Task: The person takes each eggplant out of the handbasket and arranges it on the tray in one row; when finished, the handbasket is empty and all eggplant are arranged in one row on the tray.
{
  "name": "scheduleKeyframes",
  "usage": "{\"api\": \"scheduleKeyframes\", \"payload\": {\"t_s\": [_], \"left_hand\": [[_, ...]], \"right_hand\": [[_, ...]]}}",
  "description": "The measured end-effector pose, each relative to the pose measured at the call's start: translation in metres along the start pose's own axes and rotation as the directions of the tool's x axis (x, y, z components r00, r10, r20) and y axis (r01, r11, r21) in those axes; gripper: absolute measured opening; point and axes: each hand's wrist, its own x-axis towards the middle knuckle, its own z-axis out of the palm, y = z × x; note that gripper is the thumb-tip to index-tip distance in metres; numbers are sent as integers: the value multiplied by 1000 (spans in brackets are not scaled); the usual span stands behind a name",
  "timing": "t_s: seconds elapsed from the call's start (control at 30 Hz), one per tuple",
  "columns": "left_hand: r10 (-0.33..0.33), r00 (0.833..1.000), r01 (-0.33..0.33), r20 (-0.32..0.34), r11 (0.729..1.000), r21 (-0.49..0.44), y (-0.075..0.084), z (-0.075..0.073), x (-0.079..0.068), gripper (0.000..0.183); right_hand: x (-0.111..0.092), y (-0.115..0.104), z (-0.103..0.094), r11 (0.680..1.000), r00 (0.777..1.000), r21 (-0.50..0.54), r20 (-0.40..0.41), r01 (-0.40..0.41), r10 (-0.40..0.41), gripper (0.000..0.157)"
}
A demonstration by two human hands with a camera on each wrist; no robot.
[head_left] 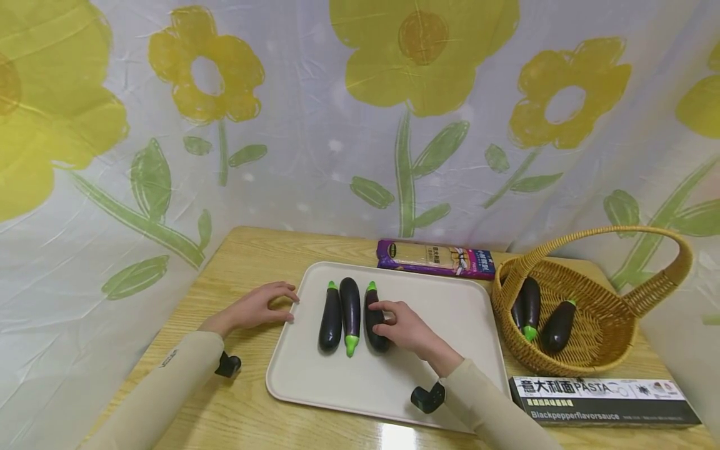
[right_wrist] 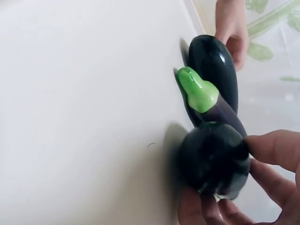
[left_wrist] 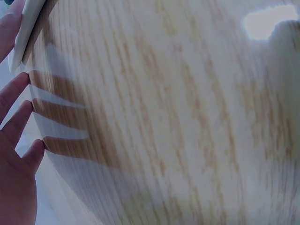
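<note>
Three dark purple eggplants with bright green stem ends lie side by side on a cream tray (head_left: 450,331). My right hand (head_left: 413,331) grips the rightmost eggplant (right_wrist: 213,154) with thumb and fingers around its sides. Beside it are the middle eggplant (head_left: 351,306), its green end toward me, and the left eggplant (head_left: 330,322), its green end pointing away. At the tray's left rim rests my left hand (head_left: 259,307), fingers spread and loosely bent, holding no eggplant. In the left wrist view, its fingertips (left_wrist: 35,150) are near the wooden tabletop.
A wicker basket (head_left: 596,312) with a tall handle stands to the right, with several eggplants inside. Behind the tray lies a purple pasta packet (head_left: 435,258). A black and white pasta box (head_left: 604,403) sits in front of the basket. A flowered curtain (head_left: 304,156) hangs behind the table.
</note>
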Motion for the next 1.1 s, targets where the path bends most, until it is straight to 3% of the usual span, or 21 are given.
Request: {"api": "scheduleKeyframes", "payload": {"t_s": [0.17, 0.5, 0.77, 0.9, 1.1], "left_hand": [[6, 1000, -6, 4, 1000, 1, -1, 1, 1, 42], [13, 1000, -13, -4, 1000, 2, -1, 1, 0, 41], [19, 1000, -19, -4, 1000, 10, -2, 1, 0, 42], [22, 1000, -22, 1, 1000, 10, -2, 1, 1, 41], [11, 1000, -11, 4, 1000, 0, 0, 0, 1, 41]], "right_hand": [[0, -1, 1, 998, 999, -60, -46, -6, 3, 42], [2, -2, 2, 998, 1000, -58, -1, 19, -19, 42], [1, -1, 1, 999, 999, 2, 34, -32, 31, 41], [0, 0, 0, 1000, 1000, -26, 12, -14, 14, 42], [-1, 0, 0, 999, 999, 52, 34, 3, -5, 44]]}}
